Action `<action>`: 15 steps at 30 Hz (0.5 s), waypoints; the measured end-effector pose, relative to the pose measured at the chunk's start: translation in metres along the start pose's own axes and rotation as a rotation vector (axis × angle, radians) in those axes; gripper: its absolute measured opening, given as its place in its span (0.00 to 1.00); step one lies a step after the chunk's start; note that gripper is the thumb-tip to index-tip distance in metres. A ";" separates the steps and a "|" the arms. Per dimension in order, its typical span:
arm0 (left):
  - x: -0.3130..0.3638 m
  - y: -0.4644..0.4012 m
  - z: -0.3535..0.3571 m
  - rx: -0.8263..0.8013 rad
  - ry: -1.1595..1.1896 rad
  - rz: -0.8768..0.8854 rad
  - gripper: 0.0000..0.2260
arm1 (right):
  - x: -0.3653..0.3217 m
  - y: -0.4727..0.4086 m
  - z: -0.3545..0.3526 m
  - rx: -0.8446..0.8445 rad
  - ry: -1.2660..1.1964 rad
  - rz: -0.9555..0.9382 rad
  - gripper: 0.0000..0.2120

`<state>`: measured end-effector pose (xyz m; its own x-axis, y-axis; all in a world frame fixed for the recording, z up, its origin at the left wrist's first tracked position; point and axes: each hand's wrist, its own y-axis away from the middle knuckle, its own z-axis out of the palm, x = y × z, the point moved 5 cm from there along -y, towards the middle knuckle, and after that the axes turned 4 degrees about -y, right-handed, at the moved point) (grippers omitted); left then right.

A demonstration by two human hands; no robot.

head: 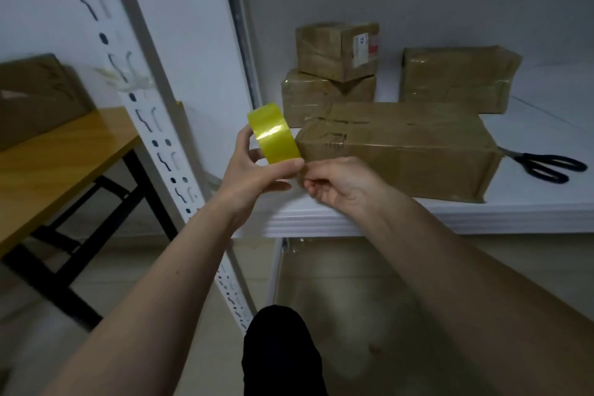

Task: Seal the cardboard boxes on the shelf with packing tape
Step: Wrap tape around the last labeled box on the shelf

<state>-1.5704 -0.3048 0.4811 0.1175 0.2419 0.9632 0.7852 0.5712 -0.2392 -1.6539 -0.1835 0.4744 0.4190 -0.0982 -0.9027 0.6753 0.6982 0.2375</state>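
Note:
My left hand (254, 170) grips a yellow roll of packing tape (273, 135) in front of the white shelf (385, 219). My right hand (337, 182) sits just right of the roll, its fingertips pinched at the roll's lower edge, seemingly on the tape's loose end. A long cardboard box (401, 151) lies on the shelf right behind both hands. Behind it stand two stacked boxes (334, 74) and a further box (456, 80) at the right.
Black-handled scissors (546, 164) lie on the shelf to the right of the long box. A perforated white upright (154, 125) of the rack runs down the left. A wooden table (58, 157) with a box on it stands at the far left.

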 end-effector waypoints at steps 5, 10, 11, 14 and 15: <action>-0.015 0.002 -0.022 0.033 -0.098 0.015 0.47 | 0.018 -0.010 0.019 -0.009 0.112 0.109 0.05; -0.028 -0.008 -0.033 0.144 -0.116 -0.011 0.47 | 0.023 -0.016 0.027 -0.006 0.278 0.060 0.05; -0.032 -0.012 -0.037 0.175 -0.145 -0.024 0.48 | 0.025 -0.014 0.028 -0.004 0.315 0.052 0.04; -0.044 -0.018 -0.042 0.143 -0.254 -0.067 0.50 | 0.028 -0.017 0.028 0.049 0.408 0.021 0.08; -0.046 -0.019 -0.040 0.110 -0.291 -0.063 0.50 | 0.028 -0.019 0.028 0.073 0.474 0.017 0.10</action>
<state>-1.5668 -0.3580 0.4464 -0.1205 0.4081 0.9049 0.7129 0.6699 -0.2072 -1.6379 -0.2191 0.4545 0.1184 0.2589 -0.9586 0.7185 0.6440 0.2627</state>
